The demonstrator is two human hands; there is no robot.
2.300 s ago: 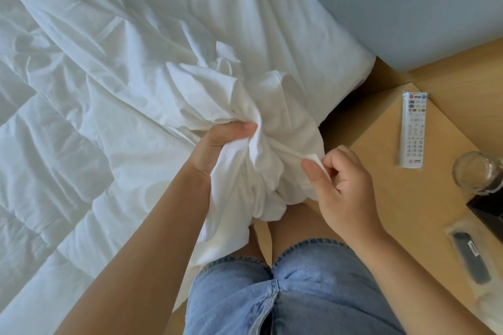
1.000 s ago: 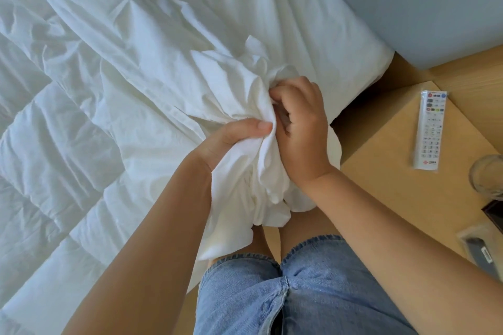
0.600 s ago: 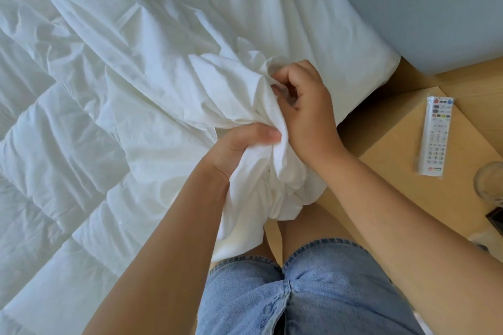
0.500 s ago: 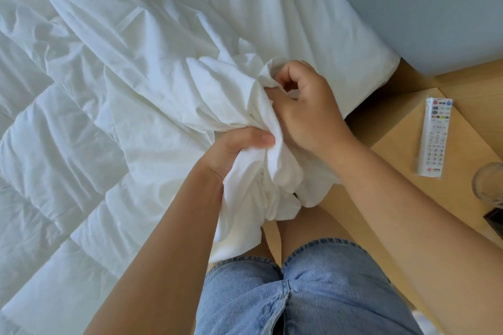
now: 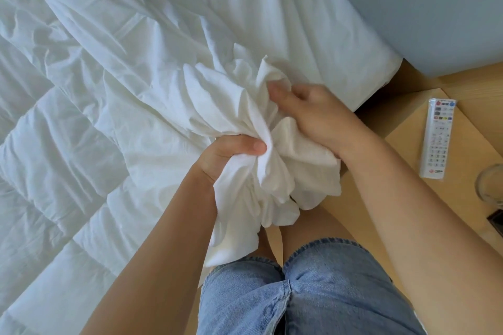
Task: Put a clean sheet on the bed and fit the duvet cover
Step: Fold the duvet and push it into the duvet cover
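- Far left of the bunch: quilted duvet (image 5: 54, 171), white and uncovered, spread flat over the bed.
- Up and left of the bunch: cover (image 5: 163, 43), smooth creased white cloth, draped across the duvet and drawn down into the bunch.
- Just left of the bunch: left hand (image 5: 228, 155), fisted tight round its narrow waist, thumb laid across the top.
- The bunch (image 5: 245, 117) itself: gathered end of the cover, held at the bed's edge. Long axis running from the bed toward the person's knees, with folds fanned out above the fist and a loose tail hanging below it.
- Just right of the bunch: right hand (image 5: 313, 114), blurred, fingertips in among the upper folds. Pinching cloth or only touching it: cannot tell.
- Below the bunch: denim shorts (image 5: 313, 294).
- Right of the bunch: wooden nightstand (image 5: 473, 144), with a remote (image 5: 438, 136) lying on it and a glass (image 5: 490, 185) further right at the picture's edge.
- Up and right of the bunch: blue-grey panel (image 5: 422, 8).
- Likely step: sorting the gathered cover for an edge or corner, with the duvet not yet inside.
- Key relation for the next move: free folds on the bed side of the left fist, right at the right fingertips. Right hand nearer to them, left hand better placed as anchor.
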